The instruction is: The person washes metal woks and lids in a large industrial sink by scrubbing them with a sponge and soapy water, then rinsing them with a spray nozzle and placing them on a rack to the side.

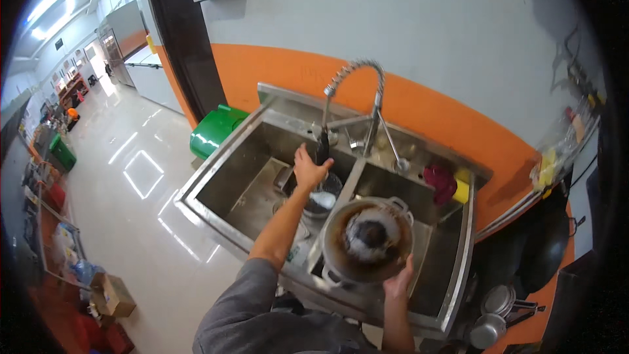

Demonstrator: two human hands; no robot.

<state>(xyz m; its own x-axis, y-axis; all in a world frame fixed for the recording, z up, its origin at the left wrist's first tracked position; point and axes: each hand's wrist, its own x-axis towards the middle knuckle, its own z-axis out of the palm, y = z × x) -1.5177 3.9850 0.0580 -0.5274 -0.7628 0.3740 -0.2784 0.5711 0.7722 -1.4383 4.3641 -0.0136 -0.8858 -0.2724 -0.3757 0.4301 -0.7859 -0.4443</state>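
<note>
Pot (347, 261) is over the right basin (432, 282), close to the divider (354, 180). Can't tell if it bears on the steel or is carried. Two loop handles (401, 207), brown staining around a pale, foamy-looking patch, dark centre; can't tell if that's residue or a separate thing.

Right hand (398, 280): holding the pot at its lower right edge, fingers partly hidden. Left hand (310, 170): up at the black spray handle (322, 146), thumb apart from the fingers. Can't tell if it's closed on it.

Step in hand looks like bringing spray and pot together. To do it well:
- One-hand edge grip is probably weak if the pot is wet or heavy. Park the weight on the divider or basin, let the right hand just steady and turn it.
- Firm wrap on the spray handle before pulling; the spring hose (357, 64) likely tugs back.
- Aim low, start gentle. Hard jet into a curved pot would probably splash the shirt.
- Mind the bowl (320, 212) in the left basin (252, 200), right below the left hand. Easy to knock.
</note>
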